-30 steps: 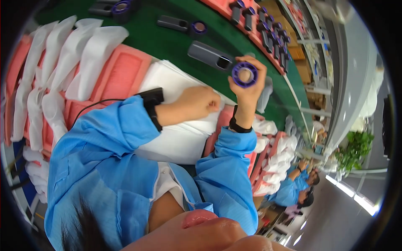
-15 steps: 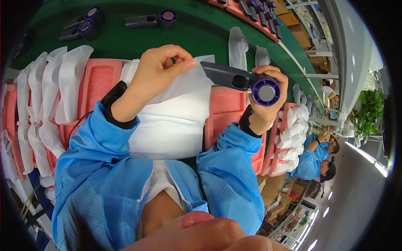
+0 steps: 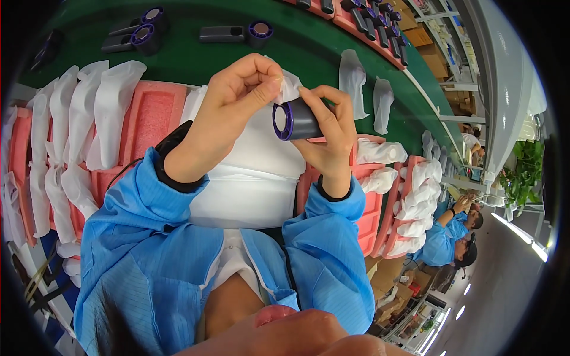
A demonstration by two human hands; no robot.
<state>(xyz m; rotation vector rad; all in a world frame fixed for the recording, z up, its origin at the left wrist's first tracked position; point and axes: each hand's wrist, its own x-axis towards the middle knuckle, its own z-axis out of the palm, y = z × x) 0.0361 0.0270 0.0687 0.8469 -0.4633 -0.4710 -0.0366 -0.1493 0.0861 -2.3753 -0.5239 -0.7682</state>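
Fingers of the left hand are closed in a pinch, thumb against forefinger, on a crumpled piece of thin, translucent white wrapping. Just to their right, a dark grey cylindrical device head with a purple spoked ring is grasped by the fingers of the right hand, the forefinger laid along its upper side and the thumb placed below. Its ringed face is turned toward the left fingers, and the wrapping is gathered at its upper edge, close to the right forefinger's tip; whether that tip is touching the wrapping cannot be told. Below both sets of fingers, toward the body, a stack of flat white sheets is laid out. To the left of the left fingers, a pink foam tray is seen, with long white-wrapped pieces set in a row across it. Beyond the left fingers, on the green surface, a dark grey handled device with a purple ring is laid flat, and a pair of similar dark devices is placed farther left. Beyond and to the right of the right fingers, two slender white-wrapped items are rested on the surface. Nearer the body on that side, white-wrapped bundles are crowded on pink foam.
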